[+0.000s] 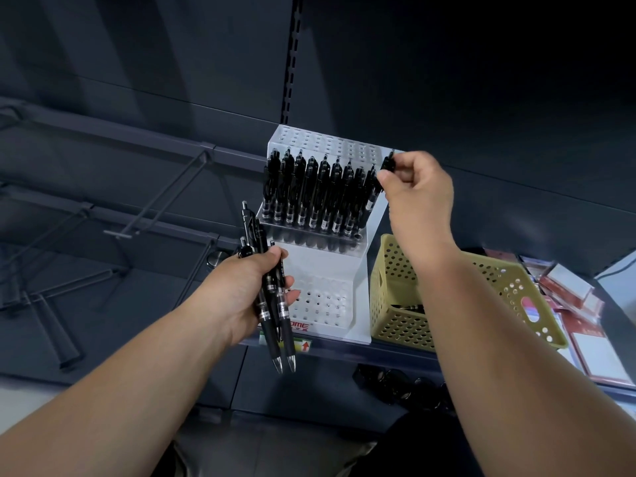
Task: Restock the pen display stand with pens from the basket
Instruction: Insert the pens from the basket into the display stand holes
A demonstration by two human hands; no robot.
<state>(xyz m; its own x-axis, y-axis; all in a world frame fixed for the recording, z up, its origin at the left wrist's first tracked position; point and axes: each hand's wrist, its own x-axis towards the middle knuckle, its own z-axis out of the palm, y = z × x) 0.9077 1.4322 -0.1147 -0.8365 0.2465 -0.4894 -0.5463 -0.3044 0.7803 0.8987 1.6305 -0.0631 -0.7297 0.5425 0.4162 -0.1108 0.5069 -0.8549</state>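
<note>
Right hand [418, 187] is pinching a single black pen [386, 166] between thumb and curled fingers, grip closed tight on the barrel near its upper end, holding it at the right edge of the pen display stand [327, 277] beside the last filled column. The stand is sitting on a dark metal shelf [378, 351] — a stepped, frosted clear-plastic block with rows of small round holes on each tier. Its middle tier is carrying a dense row of black pens [316, 191], upright and slightly leaning, glossy barrels with silver bands low down; the top tier behind and the low front tier are showing open holes. Red lettering is running along the stand's front edge, partly hidden. Left hand [254, 287] is wrapping a bundle of pens [272, 297] in a closed grip, fingers curled round the middle, tips pointing down with clear cone ends and dark rubbery sleeves, clickers sticking up above the thumb. Just right of the stand, touching or nearly so, a basket [395, 304] is sitting on the same shelf — rectangular, khaki-yellow plastic, walls perforated with round holes, a few dark pens lying inside, mostly hidden by the right forearm. Flat red-and-white packets [568, 290] are lying further right. Thin metal hooks [155, 204] are sticking out from the dark back panel on the left.
</note>
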